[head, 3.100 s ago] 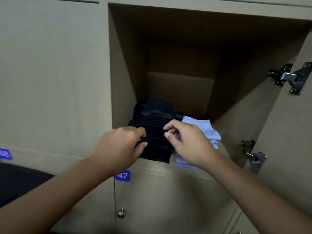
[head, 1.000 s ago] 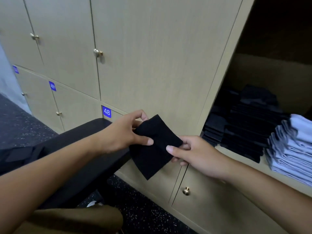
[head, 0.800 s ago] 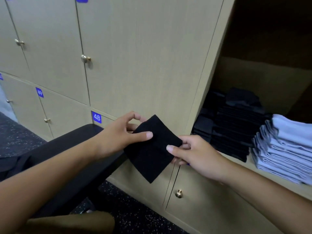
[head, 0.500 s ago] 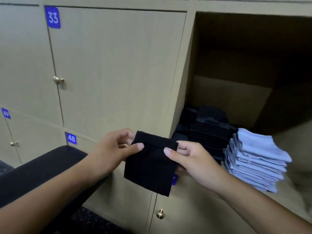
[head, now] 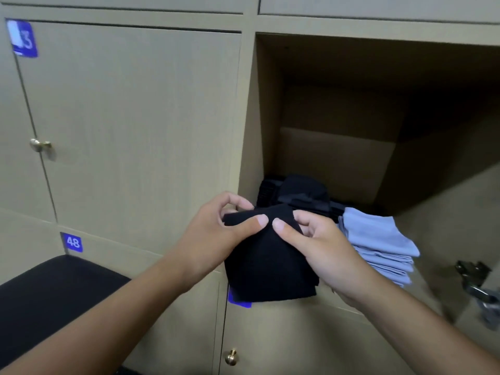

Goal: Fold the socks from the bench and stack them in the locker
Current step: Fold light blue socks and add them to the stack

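A folded black sock (head: 267, 266) hangs in front of the open locker (head: 338, 158), just below its front edge. My left hand (head: 216, 236) pinches the sock's top edge from the left, and my right hand (head: 322, 250) pinches it from the right, thumbs nearly touching. Inside the locker a stack of black socks (head: 303, 193) stands at the left, partly hidden behind my hands. A stack of light blue socks (head: 378, 242) stands to its right.
The black padded bench (head: 51, 288) lies at the lower left. Closed locker doors with round brass knobs (head: 40, 144) fill the left side. The open door's metal hinges (head: 481, 288) stick out at the right edge.
Both hands have carried the black sock up and right, from beside the bench to the locker opening. My thumbs have come closer together on its top edge.
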`<act>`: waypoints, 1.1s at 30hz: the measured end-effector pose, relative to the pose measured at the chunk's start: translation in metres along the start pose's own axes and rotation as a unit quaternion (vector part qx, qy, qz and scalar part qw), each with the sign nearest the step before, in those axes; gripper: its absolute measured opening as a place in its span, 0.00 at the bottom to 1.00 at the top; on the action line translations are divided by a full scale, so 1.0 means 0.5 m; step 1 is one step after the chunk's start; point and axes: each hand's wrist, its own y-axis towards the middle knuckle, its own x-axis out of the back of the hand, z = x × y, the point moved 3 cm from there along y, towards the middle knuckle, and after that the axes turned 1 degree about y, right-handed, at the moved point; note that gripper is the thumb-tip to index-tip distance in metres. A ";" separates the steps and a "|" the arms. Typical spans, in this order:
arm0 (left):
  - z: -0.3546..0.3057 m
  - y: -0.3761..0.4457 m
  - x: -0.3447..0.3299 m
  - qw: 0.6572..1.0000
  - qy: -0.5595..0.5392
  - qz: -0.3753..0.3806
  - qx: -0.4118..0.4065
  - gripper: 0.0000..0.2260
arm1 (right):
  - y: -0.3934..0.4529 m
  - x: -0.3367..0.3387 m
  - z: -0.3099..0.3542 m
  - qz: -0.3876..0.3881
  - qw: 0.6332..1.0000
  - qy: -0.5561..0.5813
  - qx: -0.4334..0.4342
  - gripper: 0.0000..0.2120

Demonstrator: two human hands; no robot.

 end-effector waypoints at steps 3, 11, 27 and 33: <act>-0.003 0.008 -0.021 0.999 0.013 0.050 0.007 0.08 | -0.003 0.011 -0.003 0.004 0.999 -0.047 0.014 0.17; 0.000 0.042 -0.050 0.998 -0.040 -0.050 0.004 0.09 | -0.009 0.082 -0.005 0.053 0.996 -0.031 -0.071 0.13; -0.017 0.048 -0.104 0.991 -0.060 0.107 -0.053 0.14 | -0.007 0.158 0.003 -0.238 0.946 0.218 -0.040 0.20; -0.013 0.079 -0.114 0.995 -0.052 -0.013 -0.086 0.07 | -0.002 0.152 -0.005 -0.262 0.906 0.333 -0.019 0.21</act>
